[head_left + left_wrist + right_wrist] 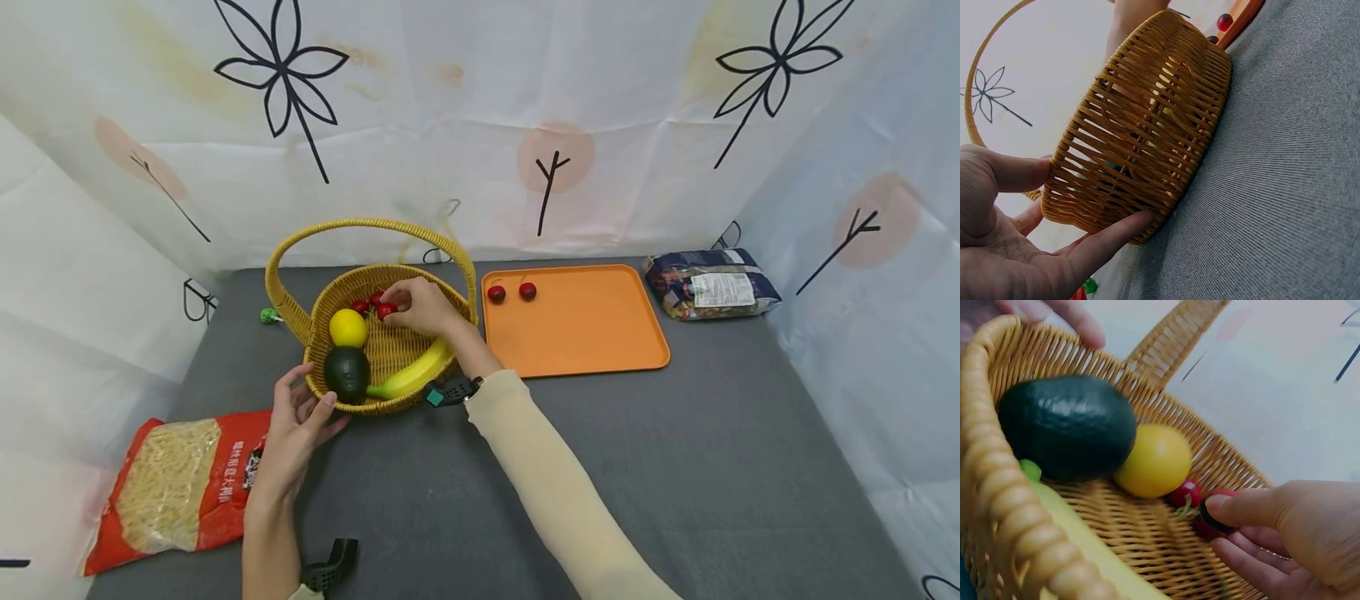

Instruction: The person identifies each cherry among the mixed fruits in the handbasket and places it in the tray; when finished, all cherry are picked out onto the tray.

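Observation:
A yellow wicker basket [386, 407] with a tall handle stands on the grey table. My left hand [294, 425] holds its front left side, the thumb at the rim and other fingers against the outer wall. Inside the basket, my right hand [426, 308] pinches a red cherry [1217, 515] between thumb and fingers. Beside that fruit lies another cherry [1186, 492] with a green stem. A yellow round fruit [348, 327], a dark green avocado [347, 374] and a banana [414, 372] also lie in the basket. The right hand partly hides the basket's back right.
Right of the basket, an orange tray [577, 333] bears two cherries [527, 291]. A dark blue food bag [712, 285] lies at the back right, a red pasta bag [176, 487] at the front left. A small green object [268, 316] sits left of the handle.

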